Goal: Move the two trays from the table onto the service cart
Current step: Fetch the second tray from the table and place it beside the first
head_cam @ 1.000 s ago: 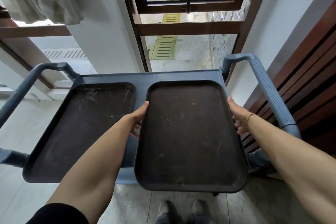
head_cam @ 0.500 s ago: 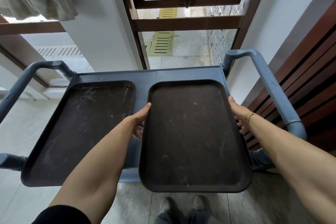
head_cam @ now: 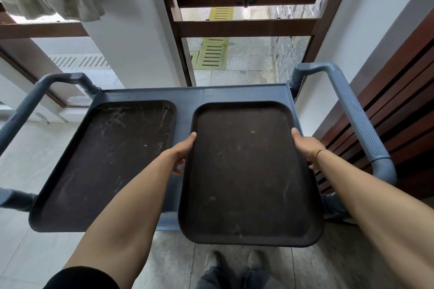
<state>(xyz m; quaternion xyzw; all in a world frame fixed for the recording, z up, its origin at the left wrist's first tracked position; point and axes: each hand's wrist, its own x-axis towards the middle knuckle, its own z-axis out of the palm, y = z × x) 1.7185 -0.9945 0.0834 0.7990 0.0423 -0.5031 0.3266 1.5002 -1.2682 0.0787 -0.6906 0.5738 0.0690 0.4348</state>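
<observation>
A grey-blue service cart [head_cam: 185, 95] stands in front of a tall wood-framed window [head_cam: 244, 26], with a ribbed handle rising at each end of its top shelf. On the left half of that shelf lies a dark brown tray [head_cam: 105, 162], flat and scuffed with pale scratches. A second tray [head_cam: 246, 171] of the same kind sits over the right half, its far edge near the shelf's back rim and its near edge hanging out past the cart's front, above the person's shoes [head_cam: 234, 263]. The left hand [head_cam: 182, 150] grips this tray's left rim, thumb on top and fingers curled beneath. The right hand [head_cam: 305, 145] clasps the right rim likewise; a thin bracelet [head_cam: 319, 152] circles its wrist.
</observation>
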